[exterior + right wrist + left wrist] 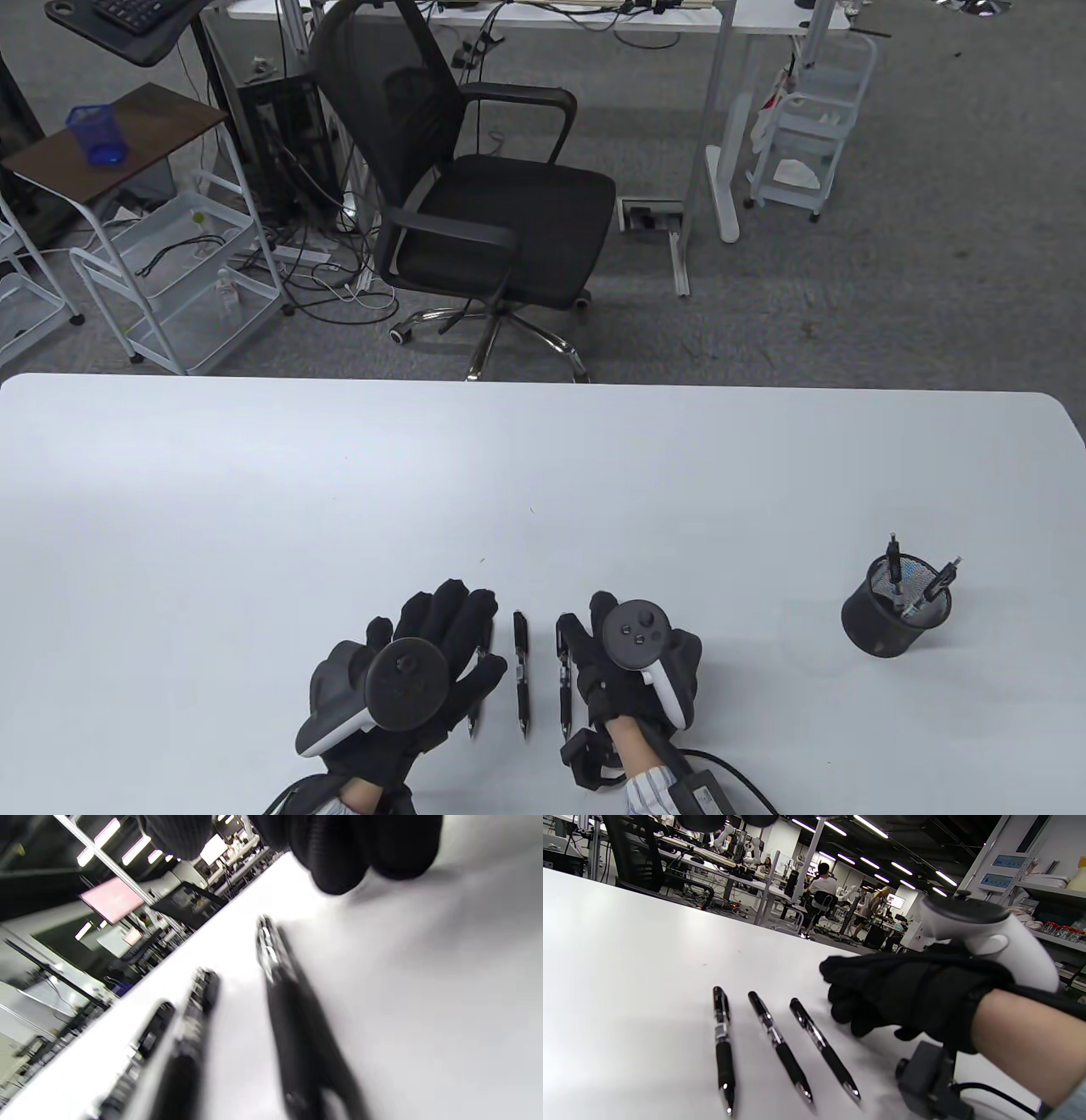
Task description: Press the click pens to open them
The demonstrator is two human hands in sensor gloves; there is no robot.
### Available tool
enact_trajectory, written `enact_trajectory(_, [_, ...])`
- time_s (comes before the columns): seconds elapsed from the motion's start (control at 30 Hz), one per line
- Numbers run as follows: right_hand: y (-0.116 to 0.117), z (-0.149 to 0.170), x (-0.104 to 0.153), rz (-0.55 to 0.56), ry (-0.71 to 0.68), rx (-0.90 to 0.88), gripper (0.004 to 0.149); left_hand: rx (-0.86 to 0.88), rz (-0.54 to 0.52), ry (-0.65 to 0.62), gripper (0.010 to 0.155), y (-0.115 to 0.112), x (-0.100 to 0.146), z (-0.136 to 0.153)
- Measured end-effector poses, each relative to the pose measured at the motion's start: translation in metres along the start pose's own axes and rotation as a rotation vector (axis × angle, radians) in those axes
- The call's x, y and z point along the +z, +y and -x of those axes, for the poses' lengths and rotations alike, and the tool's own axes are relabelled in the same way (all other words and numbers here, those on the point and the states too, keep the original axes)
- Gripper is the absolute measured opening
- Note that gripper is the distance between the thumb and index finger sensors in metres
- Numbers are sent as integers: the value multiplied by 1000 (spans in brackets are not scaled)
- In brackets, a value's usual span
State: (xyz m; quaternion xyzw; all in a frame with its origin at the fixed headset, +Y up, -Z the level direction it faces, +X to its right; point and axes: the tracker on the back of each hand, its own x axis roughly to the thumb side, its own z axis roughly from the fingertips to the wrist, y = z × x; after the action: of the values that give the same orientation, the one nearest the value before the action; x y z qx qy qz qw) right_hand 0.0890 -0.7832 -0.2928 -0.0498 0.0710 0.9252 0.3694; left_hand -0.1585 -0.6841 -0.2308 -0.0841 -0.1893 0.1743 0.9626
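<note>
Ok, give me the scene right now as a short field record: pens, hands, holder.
pens on table: three black click pens side by side, left pen, middle pen, right pen, tips pointing toward the person
left hand: over the left pen in the table view, fingers spread; contact unclear
right hand: beside the right pen, fingers curled; no pen held
pen holder: black mesh cup at the table's right, pens standing in it
table: white
pens opened: cannot tell

Glossy black pens (774, 1037), smooth matt white table (254, 509)
</note>
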Motion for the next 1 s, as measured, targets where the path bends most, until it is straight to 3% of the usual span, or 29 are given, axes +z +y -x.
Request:
enact_trajectory(0.23, [-64, 4, 6, 225, 21, -97, 81, 6, -4, -9, 66, 1, 0, -1])
enact_trajectory(0.5, [-180, 39, -5, 568, 222, 290, 73, 10, -6, -5, 67, 0, 1, 0])
enact_trajectory(0.57, [-203, 55, -10, 602, 301, 342, 70, 3, -2, 0, 67, -1, 0, 0])
enact_trajectory(0.7, [-221, 82, -19, 609, 397, 374, 68, -6, 2, 14, 66, -2, -3, 2])
enact_trajectory(1.0, [-217, 117, -44, 595, 505, 458, 61, -2, 11, 70, 67, -4, -7, 17])
